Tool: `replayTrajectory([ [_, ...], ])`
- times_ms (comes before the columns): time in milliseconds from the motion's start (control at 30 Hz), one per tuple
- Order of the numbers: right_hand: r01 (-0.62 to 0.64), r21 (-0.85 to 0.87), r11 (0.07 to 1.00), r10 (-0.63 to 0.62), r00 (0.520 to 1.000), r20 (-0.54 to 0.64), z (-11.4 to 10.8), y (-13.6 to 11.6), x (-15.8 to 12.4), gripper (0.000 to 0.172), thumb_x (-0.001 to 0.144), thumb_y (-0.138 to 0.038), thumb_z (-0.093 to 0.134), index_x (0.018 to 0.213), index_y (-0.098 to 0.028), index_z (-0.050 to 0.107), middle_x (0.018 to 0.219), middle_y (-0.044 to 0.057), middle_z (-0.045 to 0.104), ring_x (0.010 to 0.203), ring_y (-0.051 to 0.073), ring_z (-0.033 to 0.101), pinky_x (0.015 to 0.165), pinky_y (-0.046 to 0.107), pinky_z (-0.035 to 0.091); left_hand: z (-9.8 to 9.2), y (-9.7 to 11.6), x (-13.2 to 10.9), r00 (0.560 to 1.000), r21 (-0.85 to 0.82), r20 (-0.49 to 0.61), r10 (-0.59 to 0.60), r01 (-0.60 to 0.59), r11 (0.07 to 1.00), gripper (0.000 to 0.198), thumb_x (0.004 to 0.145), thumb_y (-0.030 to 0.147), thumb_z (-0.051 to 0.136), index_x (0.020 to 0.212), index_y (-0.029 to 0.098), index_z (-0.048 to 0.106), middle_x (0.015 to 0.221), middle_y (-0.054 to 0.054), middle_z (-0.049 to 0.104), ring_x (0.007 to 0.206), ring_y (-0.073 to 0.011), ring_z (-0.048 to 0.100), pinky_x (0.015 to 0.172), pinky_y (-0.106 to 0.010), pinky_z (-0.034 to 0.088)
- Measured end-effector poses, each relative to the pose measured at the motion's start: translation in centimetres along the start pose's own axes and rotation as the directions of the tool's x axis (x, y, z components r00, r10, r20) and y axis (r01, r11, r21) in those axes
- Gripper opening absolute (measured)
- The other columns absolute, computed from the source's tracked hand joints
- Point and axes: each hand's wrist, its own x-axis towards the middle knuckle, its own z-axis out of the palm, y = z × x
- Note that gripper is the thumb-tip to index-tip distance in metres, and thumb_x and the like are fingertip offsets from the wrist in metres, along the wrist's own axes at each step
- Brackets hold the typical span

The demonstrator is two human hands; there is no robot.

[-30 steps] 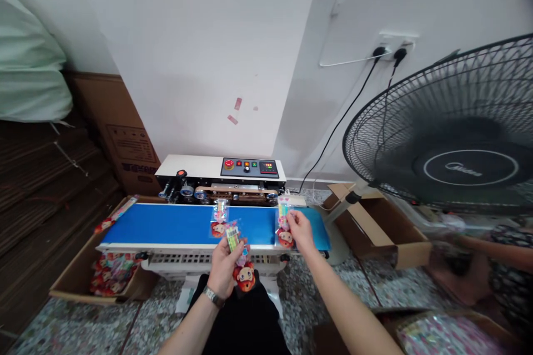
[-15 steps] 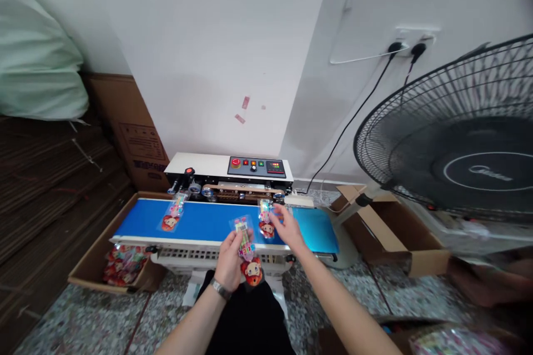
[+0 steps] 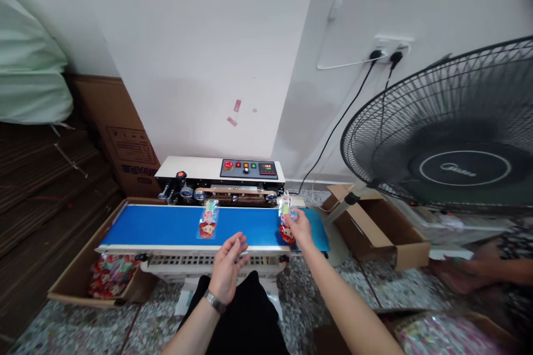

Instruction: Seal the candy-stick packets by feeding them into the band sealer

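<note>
A box (image 3: 79, 260) of packets sits under the belt's left end. On the belt (image 3: 158, 226) a loose packet (image 3: 207, 222) lies flat, its top toward the sealer (image 3: 208, 169). The left hand (image 3: 228, 266) hovers at the belt's near edge, palm up, fingers spread, empty. The right hand (image 3: 298, 227) pinches a packet (image 3: 285, 215) at the belt's right end. Judged step: feeding the belt. A clean set-down calls for the top edge squared to the sealer's slot. A fan (image 3: 466, 169) stands at right.

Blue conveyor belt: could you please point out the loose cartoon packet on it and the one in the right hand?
Loose cartoon packet (image 3: 207, 222), head view, middle.
Held cartoon packet (image 3: 285, 208), head view, upper end.
</note>
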Motion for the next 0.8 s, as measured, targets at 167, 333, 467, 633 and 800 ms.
replayTrajectory([
  [167, 0.060, -0.297, 0.953, -0.033, 0.995, 0.096, 2.1, -0.9, 1.6, 0.038, 0.073, -0.030, 0.053, 0.107, -0.013, 0.054, 0.078, 0.007, 0.064, 0.071, 0.020, 0.061, 0.060, 0.027, 0.044, -0.1, -0.3, -0.4, 1.000, 0.010, 0.006, -0.009, 0.009, 1.000, 0.037, 0.071, 0.036, 0.063, 0.103, 0.019, 0.059, 0.117, -0.014, 0.056, 0.102, -0.0233, 0.054, 0.078, -0.034, 0.046],
  [333, 0.263, -0.318, 0.911, -0.202, 0.956, 0.213, 2.8, -3.5, -0.7, 0.049, 0.072, -0.026, 0.056, 0.119, -0.016, 0.047, 0.093, 0.008, 0.064, 0.086, 0.021, 0.059, 0.075, 0.030, 0.043, 0.3, 0.2, -1.0, 1.000, 0.042, 0.019, -0.020, 0.019, 0.999, 0.034, 0.071, 0.033, 0.063, 0.102, 0.019, 0.060, 0.113, -0.013, 0.058, 0.098, -0.0216, 0.057, 0.076, -0.032, 0.048],
  [467, 0.513, -0.257, 0.819, -0.406, 0.834, 0.374, -3.7, -4.4, -4.6, 0.053, 0.078, -0.032, 0.052, 0.127, -0.020, 0.039, 0.103, 0.007, 0.062, 0.085, 0.017, 0.059, 0.075, 0.026, 0.044, -0.2, 0.5, -2.3, 0.998, 0.097, 0.032, -0.056, 0.053, 0.994, 0.031, 0.070, 0.029, 0.064, 0.099, 0.020, 0.061, 0.106, -0.009, 0.062, 0.094, -0.0205, 0.059, 0.076, -0.033, 0.050],
  [633, 0.322, -0.419, 0.849, -0.302, 0.946, 0.116, -21.4, -1.3, -8.7, 0.047, 0.080, -0.034, 0.050, 0.125, -0.022, 0.041, 0.091, 0.002, 0.066, 0.076, 0.014, 0.060, 0.071, 0.024, 0.044, -1.9, 0.3, -2.8, 0.988, 0.202, -0.001, -0.152, 0.149, 0.968, 0.028, 0.066, 0.028, 0.067, 0.092, 0.021, 0.063, 0.097, -0.004, 0.066, 0.093, -0.0221, 0.059, 0.077, -0.035, 0.051],
  [800, -0.268, -0.485, 0.832, 0.069, 0.919, -0.388, -37.1, 8.2, -15.6, 0.045, 0.072, -0.027, 0.059, 0.115, -0.019, 0.051, 0.082, 0.002, 0.066, 0.074, 0.017, 0.059, 0.070, 0.027, 0.043, -2.6, -1.2, -3.4, 0.980, 0.276, -0.024, -0.199, 0.198, 0.940, 0.025, 0.064, 0.035, 0.068, 0.087, 0.025, 0.064, 0.095, 0.002, 0.067, 0.099, -0.0214, 0.057, 0.095, -0.041, 0.040],
])
